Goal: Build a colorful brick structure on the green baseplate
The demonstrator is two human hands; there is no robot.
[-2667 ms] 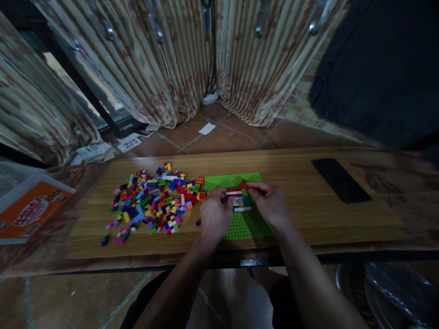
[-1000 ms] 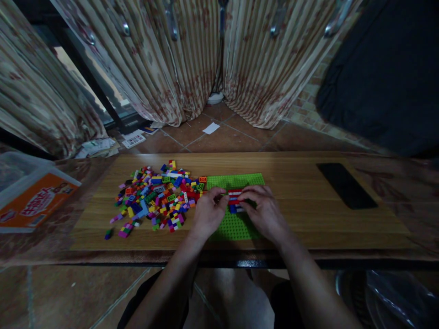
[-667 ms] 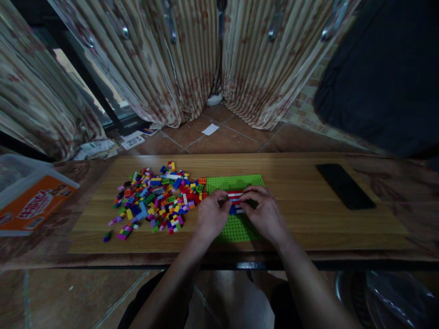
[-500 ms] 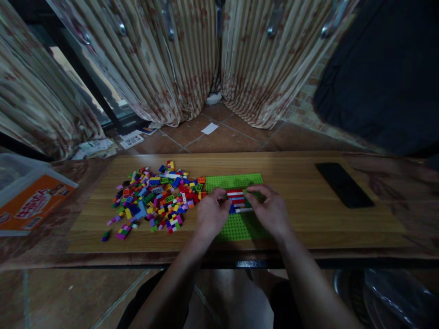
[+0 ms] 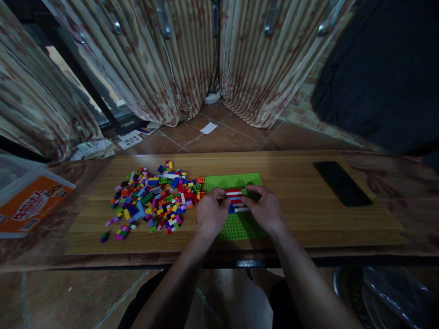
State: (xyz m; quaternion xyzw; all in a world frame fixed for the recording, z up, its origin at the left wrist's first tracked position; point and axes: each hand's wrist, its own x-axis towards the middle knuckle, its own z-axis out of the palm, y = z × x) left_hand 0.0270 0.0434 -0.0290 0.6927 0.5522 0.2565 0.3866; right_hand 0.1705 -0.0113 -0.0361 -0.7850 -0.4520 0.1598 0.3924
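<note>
— Several rows of red, white and blue have been laid into a striped brick block, set around the middle of the green baseplate. How much is left, though?

— Hard to say tbh. Green studs can be seen along the baseplate's far and near edges, and a whole heap of loose bricks is left unused just to its left. Partly built, at a guess.

— And the grip?

— Block's flanked by both hands over the baseplate. Its left end is partly hidden by the curled left hand, with a blue piece showing by the thumb; whether anything's pinched there can't be told. Its right end is seemingly touched by the bent fingertips of the right hand; a brick in that grip can't be confirmed either.

— Materials?

— Hard plastic mostly. Bricks are small and boxy, some flipped with hollow undersides showing. Everything's carried by a wood-grained tabletop. A flat dark slab is placed well to the baseplate's right, and an orange-labelled clear tub far to its left.
</note>
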